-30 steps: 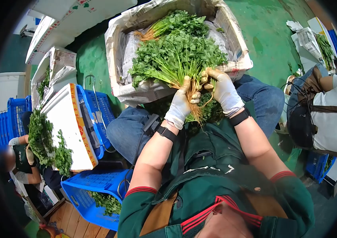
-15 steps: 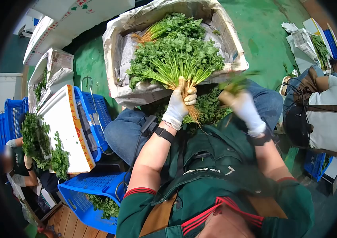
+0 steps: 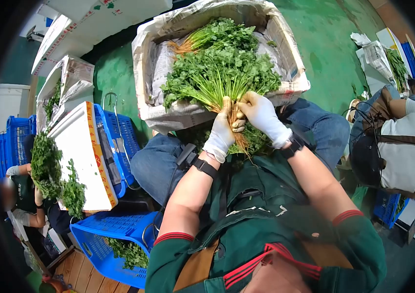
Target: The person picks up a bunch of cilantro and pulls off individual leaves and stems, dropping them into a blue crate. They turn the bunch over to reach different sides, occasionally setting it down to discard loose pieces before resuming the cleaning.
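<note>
A bunch of leafy green herbs point(image 3: 222, 73) with pale orange roots fans out above my lap. My left hand point(image 3: 222, 132), in a white glove, is closed around the stems just above the roots. My right hand point(image 3: 261, 115), also gloved, presses against the same stems from the right, fingers curled on them. Behind the bunch stands a newspaper-lined box point(image 3: 285, 44) holding more herbs point(image 3: 217, 31). Loose greens point(image 3: 253, 139) lie on my lap under the hands.
A white foam box point(image 3: 78, 156) rests on blue crates point(image 3: 119, 132) at left. Another person at far left holds herbs point(image 3: 46, 166). A seated person point(image 3: 402, 141) is at right. A blue crate point(image 3: 100, 239) with greens stands below; the floor point(image 3: 334, 44) is green.
My right hand swung out to the right with a few sprigs half a second ago and has now come back to the bunch's stems. My left hand kept its grip.
</note>
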Motion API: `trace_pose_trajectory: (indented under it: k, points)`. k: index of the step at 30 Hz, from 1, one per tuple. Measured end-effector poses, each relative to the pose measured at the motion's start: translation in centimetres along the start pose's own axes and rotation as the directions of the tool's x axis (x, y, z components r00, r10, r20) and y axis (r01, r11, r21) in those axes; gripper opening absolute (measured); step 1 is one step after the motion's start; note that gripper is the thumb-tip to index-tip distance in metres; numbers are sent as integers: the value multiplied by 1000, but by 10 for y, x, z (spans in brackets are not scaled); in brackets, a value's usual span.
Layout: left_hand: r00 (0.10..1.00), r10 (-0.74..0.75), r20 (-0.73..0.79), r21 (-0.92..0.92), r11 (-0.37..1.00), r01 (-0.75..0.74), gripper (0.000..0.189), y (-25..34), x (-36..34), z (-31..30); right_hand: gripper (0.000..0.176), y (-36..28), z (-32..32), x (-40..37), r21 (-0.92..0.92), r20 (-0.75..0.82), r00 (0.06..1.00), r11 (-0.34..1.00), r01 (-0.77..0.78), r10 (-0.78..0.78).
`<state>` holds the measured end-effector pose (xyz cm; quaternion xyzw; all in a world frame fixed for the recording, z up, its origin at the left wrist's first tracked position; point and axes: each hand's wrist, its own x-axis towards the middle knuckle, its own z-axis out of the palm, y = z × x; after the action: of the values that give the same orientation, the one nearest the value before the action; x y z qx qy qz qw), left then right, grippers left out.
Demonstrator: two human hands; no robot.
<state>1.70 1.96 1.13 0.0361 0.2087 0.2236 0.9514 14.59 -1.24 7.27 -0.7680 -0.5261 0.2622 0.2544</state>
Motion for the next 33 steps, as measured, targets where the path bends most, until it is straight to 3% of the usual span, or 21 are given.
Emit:
trace_pose_trajectory:
  k: [2, 3, 4, 6, 7, 8, 10, 11, 12, 14, 16, 17, 18, 20, 23, 25, 26, 28, 29, 32, 33]
  points:
    - [999, 24, 45, 43, 999, -26, 46, 1, -1, 3, 16, 1, -15, -12, 555, 137, 991, 828, -77, 0]
    - [999, 34, 30, 57, 998, -35, 47, 1, -2, 4, 13, -15, -38, -23, 630, 184, 983, 768, -117, -1]
    - [999, 34, 26, 54, 998, -35, 47, 1, -3, 5, 13, -14, -49, -29, 628, 244, 969, 767, -133, -31]
    - [1000, 15, 22, -8, 1000, -15, 45, 1, -2, 8, 13, -1, -65, -34, 441, 565, 821, 870, -221, -78]
    - [997, -8, 74, -66, 998, 13, 44, 0, 1, 3, 16, 2, -72, -28, 178, 806, 591, 942, -284, 26]
    - [997, -11, 78, -64, 998, 17, 44, 0, 2, 1, 25, 9, -69, -27, -146, 795, 601, 988, 55, 84]
    - [998, -13, 58, -53, 998, 16, 44, 0, 2, 2, 34, 18, -53, -21, -87, 406, 903, 978, 191, -141]
    - [999, 4, 41, -33, 999, -3, 43, 0, 1, 2, 36, 15, -48, -9, 240, 362, 921, 940, -242, 144]
    - [999, 0, 39, -29, 1000, 1, 43, -2, 1, 1, 38, 13, -41, 3, 536, 323, 924, 766, -355, 203]
    - [999, 2, 37, -24, 1000, -1, 42, -2, 2, -2, 37, 26, -6, 36, 549, 17, 955, 795, -257, 296]
    - [1000, -11, 15, -47, 999, 12, 40, -2, -1, 4, 33, 33, 17, 57, 520, -75, 927, 808, -278, 367]
    - [1000, -6, 16, -39, 999, 7, 39, -2, 0, 2, 24, 36, 26, 61, 602, -110, 911, 756, -257, 397]
    - [1000, 1, 16, -34, 999, 0, 39, -2, 0, 1, 24, 32, 20, 58, 603, -112, 910, 756, -257, 399]
    - [1000, -9, 19, -59, 998, 11, 38, 0, -2, 6, 15, 16, -3, 41, 812, 81, 922, 512, -282, 380]
    - [1000, -20, 23, -82, 996, 22, 38, 0, 0, 4, 8, 14, -12, 25, 890, 46, 946, 418, -184, 320]
    - [999, -16, 37, -79, 997, 19, 36, -1, 2, 2, 6, 10, -11, 19, 967, 28, 981, 243, -75, 190]
    - [999, -19, 36, -76, 997, 22, 36, -2, 3, 2, 6, 8, -11, 14, 968, 27, 981, 241, -73, 193]
    - [1000, -22, 15, -88, 996, 23, 36, 0, 1, 9, 5, 2, -14, 5, 946, 275, 958, 154, -285, 85]
    - [999, -24, -44, -84, 996, 20, 36, 0, -1, 14, 6, 16, -4, 6, 923, 332, 942, 191, -334, 41]
    - [1000, 15, 27, -3, 1000, -15, 37, -2, 6, -9, 4, 15, -11, -1, 900, 406, 911, 202, -386, -71]
    - [999, 33, -30, 29, 999, -32, 37, -1, 1, 7, 10, 12, -12, -7, 897, 416, 905, 205, -393, -86]
